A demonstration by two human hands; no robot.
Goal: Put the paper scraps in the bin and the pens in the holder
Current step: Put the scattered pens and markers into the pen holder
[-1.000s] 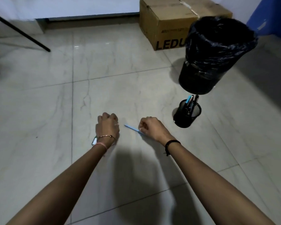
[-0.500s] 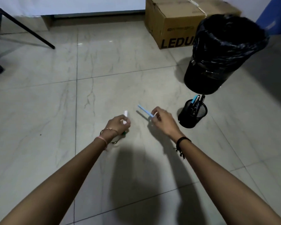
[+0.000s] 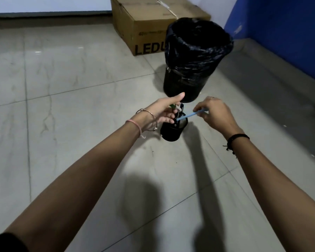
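Note:
A black mesh pen holder stands on the floor with several pens in it. My right hand pinches a light blue pen, and the pen's tip reaches over the holder's rim. My left hand is at the holder's left rim, its fingers closed on a green pen that is mostly hidden. Just behind the holder stands the black bin, lined with a black bag. No paper scraps show on the floor.
A cardboard box sits behind the bin against the back wall. A blue wall runs along the right side. Grey floor tiles spread to the left and front.
Both hands lifted off the floor and travelled right and forward to the pen holder, each carrying a pen. The camera shifted right, so the black stand legs at left left the view.

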